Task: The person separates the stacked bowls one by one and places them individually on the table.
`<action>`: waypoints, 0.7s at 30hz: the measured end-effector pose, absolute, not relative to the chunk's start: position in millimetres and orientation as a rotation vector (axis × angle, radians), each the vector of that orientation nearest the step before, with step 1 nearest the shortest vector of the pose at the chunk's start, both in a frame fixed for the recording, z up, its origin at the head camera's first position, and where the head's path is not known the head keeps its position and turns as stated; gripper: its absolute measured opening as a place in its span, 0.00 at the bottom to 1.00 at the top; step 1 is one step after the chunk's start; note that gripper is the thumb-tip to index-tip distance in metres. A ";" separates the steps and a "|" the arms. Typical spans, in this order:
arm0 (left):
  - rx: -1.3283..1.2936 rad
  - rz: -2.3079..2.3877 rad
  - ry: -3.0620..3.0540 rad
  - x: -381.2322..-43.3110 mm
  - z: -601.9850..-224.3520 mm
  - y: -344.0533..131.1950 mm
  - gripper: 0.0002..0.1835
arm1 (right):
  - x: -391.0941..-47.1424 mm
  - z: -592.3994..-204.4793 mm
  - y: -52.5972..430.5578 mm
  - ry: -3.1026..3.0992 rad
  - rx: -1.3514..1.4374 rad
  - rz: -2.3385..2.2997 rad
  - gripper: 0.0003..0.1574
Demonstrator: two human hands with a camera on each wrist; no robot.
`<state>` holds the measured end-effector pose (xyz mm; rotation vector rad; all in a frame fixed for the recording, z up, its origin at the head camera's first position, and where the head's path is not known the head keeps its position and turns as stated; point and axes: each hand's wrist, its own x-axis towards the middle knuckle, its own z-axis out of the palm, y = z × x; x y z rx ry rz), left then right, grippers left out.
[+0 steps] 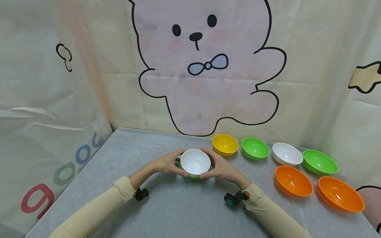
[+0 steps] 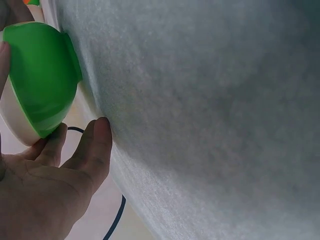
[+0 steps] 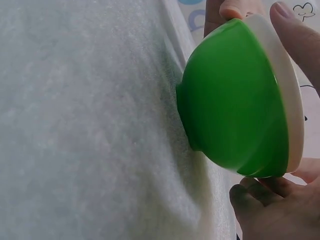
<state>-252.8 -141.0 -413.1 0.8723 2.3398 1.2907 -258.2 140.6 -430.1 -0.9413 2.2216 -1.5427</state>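
Note:
A white bowl [image 1: 195, 161] sits nested inside a green bowl [image 3: 232, 100], its pale rim rising above the green one. The green bowl's foot meets the grey tabletop in the right wrist view. My left hand [image 1: 169, 162] grips the nested pair from the left, thumb at the near side and fingers around the far side. From the right, my right hand [image 1: 219, 166] holds the same pair in a mirrored way. Some fingers of each hand are hidden behind the bowls. In the left wrist view, the left fingers reach under the rim.
To the right stand a yellow bowl [image 1: 225, 145], a small green bowl [image 1: 255, 148], another white bowl [image 1: 287, 154] and a larger green bowl [image 1: 319, 162]. Before them sit an orange bowl [image 1: 293, 181] and a larger orange bowl [image 1: 340, 195]. A printed curtain [image 1: 119, 82] borders the grey table [image 1: 178, 211].

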 end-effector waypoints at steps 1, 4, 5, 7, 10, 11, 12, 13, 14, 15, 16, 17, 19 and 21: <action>0.873 1.293 2.336 -252.7 -413.1 -140.8 0.49 | -258.5 -430.4 140.1 2.231 -0.938 -1.534 0.62; 0.871 1.298 2.326 -252.4 -412.9 -140.6 0.49 | -259.4 -430.7 138.7 2.279 -0.938 -1.495 0.64; 0.868 1.297 2.324 -252.2 -412.8 -140.7 0.49 | -260.0 -431.1 138.2 2.297 -0.940 -1.482 0.65; 0.861 1.295 2.322 -251.8 -411.8 -140.6 0.49 | -261.0 -431.4 137.1 2.320 -0.948 -1.462 0.67; 0.860 1.297 2.322 -252.1 -410.7 -140.8 0.49 | -262.7 -431.7 135.5 2.340 -0.951 -1.446 0.68; 0.859 1.300 2.319 -252.1 -410.2 -140.7 0.49 | -263.0 -431.6 135.1 2.341 -0.952 -1.446 0.68; 0.861 1.302 2.320 -252.3 -410.1 -140.8 0.49 | -263.6 -431.7 134.7 2.338 -0.953 -1.448 0.67; 0.862 1.304 2.320 -252.5 -410.0 -141.0 0.49 | -263.9 -431.6 134.3 2.337 -0.957 -1.452 0.67; 0.864 1.305 2.319 -252.8 -410.1 -141.2 0.49 | -264.0 -431.3 134.0 2.334 -0.959 -1.454 0.66; 0.864 1.303 2.319 -253.0 -410.1 -141.3 0.49 | -264.2 -431.3 133.8 2.335 -0.961 -1.456 0.65; 0.863 1.302 2.318 -252.9 -410.0 -141.3 0.49 | -264.3 -431.0 133.7 2.336 -0.964 -1.455 0.64; 0.865 1.298 2.319 -253.0 -410.3 -141.5 0.49 | -264.1 -430.5 133.6 2.339 -0.965 -1.451 0.63; 0.865 1.296 2.315 -253.4 -410.2 -141.3 0.49 | -263.8 -429.4 133.2 2.350 -0.969 -1.441 0.61; 0.869 1.294 2.317 -253.9 -410.0 -140.8 0.49 | -264.1 -428.1 132.7 2.371 -0.971 -1.429 0.60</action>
